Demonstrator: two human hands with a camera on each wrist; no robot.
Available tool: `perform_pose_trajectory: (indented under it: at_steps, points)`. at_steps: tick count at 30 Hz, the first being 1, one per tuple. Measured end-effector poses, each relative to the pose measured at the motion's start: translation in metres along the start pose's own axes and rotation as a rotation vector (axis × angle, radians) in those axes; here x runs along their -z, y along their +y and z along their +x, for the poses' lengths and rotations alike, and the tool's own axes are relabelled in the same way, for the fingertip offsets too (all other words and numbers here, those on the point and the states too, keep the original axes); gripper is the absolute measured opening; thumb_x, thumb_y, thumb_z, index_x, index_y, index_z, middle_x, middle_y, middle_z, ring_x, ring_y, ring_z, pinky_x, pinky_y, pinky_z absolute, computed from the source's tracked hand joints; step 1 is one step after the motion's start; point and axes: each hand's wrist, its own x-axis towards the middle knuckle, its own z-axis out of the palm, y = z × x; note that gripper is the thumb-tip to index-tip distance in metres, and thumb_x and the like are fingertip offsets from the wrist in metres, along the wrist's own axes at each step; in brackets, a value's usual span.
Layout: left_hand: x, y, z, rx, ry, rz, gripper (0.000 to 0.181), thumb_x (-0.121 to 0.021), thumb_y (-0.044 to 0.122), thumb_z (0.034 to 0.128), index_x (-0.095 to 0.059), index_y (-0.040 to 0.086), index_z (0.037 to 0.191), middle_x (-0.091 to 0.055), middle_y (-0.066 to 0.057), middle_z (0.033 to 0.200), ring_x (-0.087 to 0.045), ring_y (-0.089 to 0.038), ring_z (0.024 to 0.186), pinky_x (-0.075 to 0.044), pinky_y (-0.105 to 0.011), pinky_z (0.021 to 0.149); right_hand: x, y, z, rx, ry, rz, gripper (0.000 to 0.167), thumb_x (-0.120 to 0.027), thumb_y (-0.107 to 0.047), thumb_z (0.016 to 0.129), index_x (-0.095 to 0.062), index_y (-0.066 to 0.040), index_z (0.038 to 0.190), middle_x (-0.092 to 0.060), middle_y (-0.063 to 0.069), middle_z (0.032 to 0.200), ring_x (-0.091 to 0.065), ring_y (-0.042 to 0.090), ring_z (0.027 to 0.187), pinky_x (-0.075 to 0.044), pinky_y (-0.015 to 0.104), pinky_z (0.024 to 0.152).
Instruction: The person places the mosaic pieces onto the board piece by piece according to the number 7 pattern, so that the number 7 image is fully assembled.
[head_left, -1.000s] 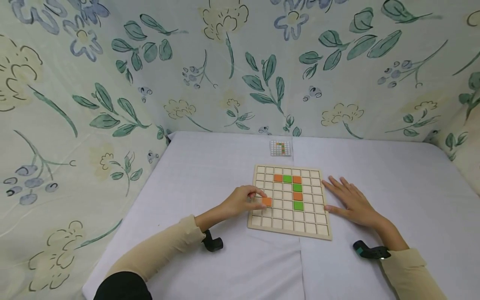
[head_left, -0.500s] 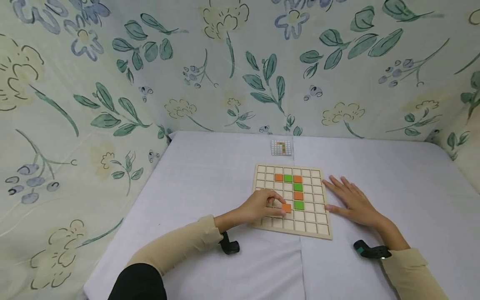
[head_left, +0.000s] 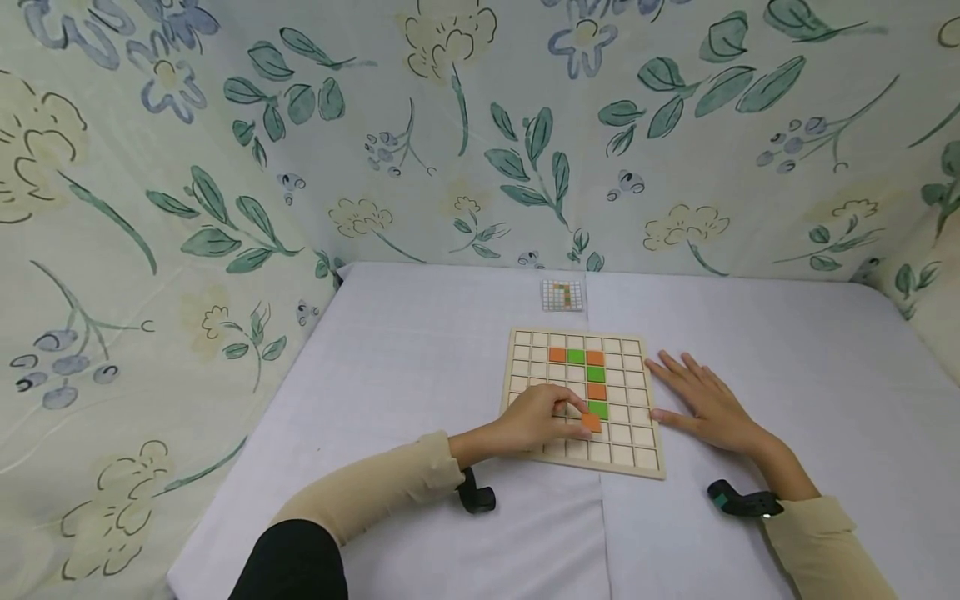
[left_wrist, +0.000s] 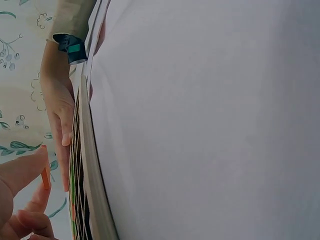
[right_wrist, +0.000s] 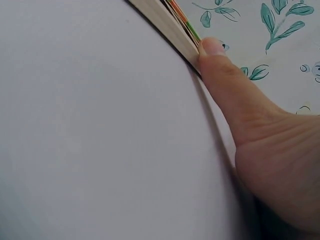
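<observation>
My left hand pinches an orange square tile between thumb and fingers, just below the lowest green tile. In the left wrist view the held tile stands on edge between the fingertips, apart from the board. The wooden grid board lies flat on the table, with green and orange tiles forming a row and a column down from its right end. My right hand lies spread at the board's right edge, its thumb touching the side. The left hand hides the board's lower left cells.
A small card printed with a coloured grid pattern lies behind the board. White cloth covers the table, and a floral curtain hangs at the back and left. Black cameras sit on both wrists.
My left hand has carried the orange tile rightward across the board, from its left side to beneath the column of tiles. The right hand has stayed at the board's edge.
</observation>
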Motion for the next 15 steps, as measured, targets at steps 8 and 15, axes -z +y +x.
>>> perform_pose_trajectory:
  at_steps: [8, 15]
  points:
    - [-0.006, 0.0072, 0.0007, 0.022, 0.03, 0.112, 0.029, -0.084, 0.037, 0.081, -0.076, 0.022, 0.104, -0.038, 0.007, 0.065, -0.033, -0.005, 0.059, -0.027, -0.019, 0.056, 0.0022, -0.0017, -0.0003, -0.016, -0.011, 0.006, 0.08, -0.07, -0.04, 0.093, -0.031, -0.013, 0.157, -0.019, 0.024, 0.161, -0.005, 0.048, 0.147, 0.001, 0.064, 0.113]
    - [-0.0085, 0.0106, 0.0, 0.01, 0.039, 0.142, 0.029, -0.084, 0.039, 0.0806, -0.077, 0.022, 0.103, -0.044, 0.007, 0.068, -0.037, -0.004, 0.063, -0.03, -0.019, 0.056, 0.0023, -0.0017, -0.0004, -0.019, -0.017, 0.007, 0.08, -0.07, -0.04, 0.093, -0.031, -0.014, 0.157, -0.019, 0.023, 0.161, -0.004, 0.048, 0.147, 0.001, 0.065, 0.113]
